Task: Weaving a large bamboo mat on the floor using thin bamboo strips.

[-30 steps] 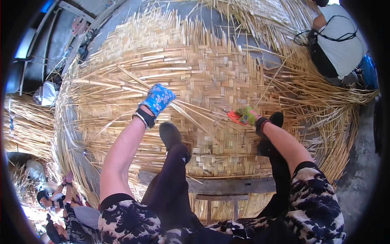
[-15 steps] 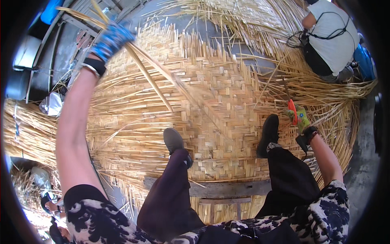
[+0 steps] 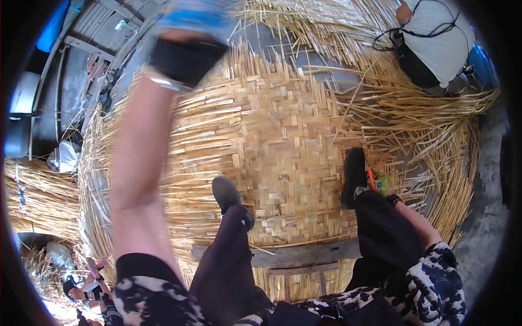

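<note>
My left hand (image 3: 196, 19), in a blue glove, is raised at the far left edge of the view, smeared by motion. Its fingers cannot be made out, and no strip shows in it. Low at the right, beside my right shoe (image 3: 354, 171), my right hand (image 3: 385, 186) wears a yellow-green patterned glove. Its fingers are closed round the red-orange handle of a knife (image 3: 371, 176), whose thin dark blade points away from me. Under my feet spreads a large woven mat (image 3: 288, 146) of flat tan strips, with loose ends sticking out along its far and left sides.
Bundles of long strips (image 3: 435, 117) lie at the right, and another bundle (image 3: 41, 198) at the left. A person in a white shirt (image 3: 437, 41) sits at the far right. A wooden beam (image 3: 304, 253) crosses near my legs. Other people's arms (image 3: 92, 288) show at the lower left.
My left hand has swung right and upward; the long strips it held no longer show. My right hand has drawn nearer to me with the knife, beside my shoe.
</note>
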Available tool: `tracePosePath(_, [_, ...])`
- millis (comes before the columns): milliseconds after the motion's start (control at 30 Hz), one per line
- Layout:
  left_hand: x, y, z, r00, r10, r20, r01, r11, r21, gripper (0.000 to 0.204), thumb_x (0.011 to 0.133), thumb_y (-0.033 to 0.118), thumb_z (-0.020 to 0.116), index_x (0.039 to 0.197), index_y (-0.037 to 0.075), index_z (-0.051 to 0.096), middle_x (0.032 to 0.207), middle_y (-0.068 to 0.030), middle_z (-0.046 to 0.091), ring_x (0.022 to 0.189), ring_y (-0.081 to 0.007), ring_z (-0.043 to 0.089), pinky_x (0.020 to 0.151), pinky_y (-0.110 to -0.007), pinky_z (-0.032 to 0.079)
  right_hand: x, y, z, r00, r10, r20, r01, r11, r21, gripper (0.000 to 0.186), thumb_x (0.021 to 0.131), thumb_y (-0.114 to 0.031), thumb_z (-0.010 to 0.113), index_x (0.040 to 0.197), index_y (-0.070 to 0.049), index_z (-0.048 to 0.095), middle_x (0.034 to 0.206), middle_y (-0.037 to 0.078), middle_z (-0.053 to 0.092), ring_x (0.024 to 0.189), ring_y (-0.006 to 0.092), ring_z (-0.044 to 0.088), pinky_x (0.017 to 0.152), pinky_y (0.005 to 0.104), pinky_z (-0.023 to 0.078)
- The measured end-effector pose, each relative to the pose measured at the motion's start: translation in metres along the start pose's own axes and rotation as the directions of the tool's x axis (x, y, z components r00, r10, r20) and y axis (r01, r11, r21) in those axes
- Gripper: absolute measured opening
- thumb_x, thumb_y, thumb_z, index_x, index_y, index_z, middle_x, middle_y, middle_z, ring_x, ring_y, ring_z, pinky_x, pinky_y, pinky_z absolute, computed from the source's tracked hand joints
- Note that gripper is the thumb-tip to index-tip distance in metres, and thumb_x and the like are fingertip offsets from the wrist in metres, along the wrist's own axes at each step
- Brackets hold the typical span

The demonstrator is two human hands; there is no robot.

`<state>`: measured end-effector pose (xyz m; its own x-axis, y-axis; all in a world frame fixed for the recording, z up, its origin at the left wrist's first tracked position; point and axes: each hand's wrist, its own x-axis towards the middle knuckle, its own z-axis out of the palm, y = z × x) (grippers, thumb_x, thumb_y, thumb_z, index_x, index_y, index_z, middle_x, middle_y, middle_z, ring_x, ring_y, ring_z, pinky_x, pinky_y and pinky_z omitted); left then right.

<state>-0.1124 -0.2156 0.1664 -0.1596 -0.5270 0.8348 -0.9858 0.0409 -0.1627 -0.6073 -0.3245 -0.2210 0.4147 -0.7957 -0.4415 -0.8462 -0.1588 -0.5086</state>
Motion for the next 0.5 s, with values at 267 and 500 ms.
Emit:
tracePosePath(267, [-0.104,0.173,0.187,0.873,0.128,0.471,0.086,0.909,-0.407,0.006,0.073,0.02,0.055,0.067,0.023,0.057,0.061,0.0029,0.053,0.068,-0.0133,0.055,0.073,-0.032,0.04,-0.041,-0.131,-0.03,0.91,-0.392,0.138,0.407,0.771,-0.49,0.039,0.077,-0.028,0.05,0.113,-0.014,0.045,0.072,0.009,0.059,0.055,0.0267,0.055,0.052,0.0348,0.044])
tracePosePath(500, [-0.227,0.157,0.25,0.255,0.086,0.963,0.08,0.991,-0.11,0.023,0.069,0.013,0.057,0.09,0.023,0.059,0.093,-0.0025,0.058,0.096,-0.0216,0.052,0.091,-0.043,0.031,-0.031,-0.192,-0.024,0.776,-0.33,0.537,0.577,0.716,-0.393,0.038,0.074,-0.034,0.051,0.106,-0.014,0.05,0.072,0.016,0.058,0.067,0.0325,0.056,0.059,0.0402,0.043])
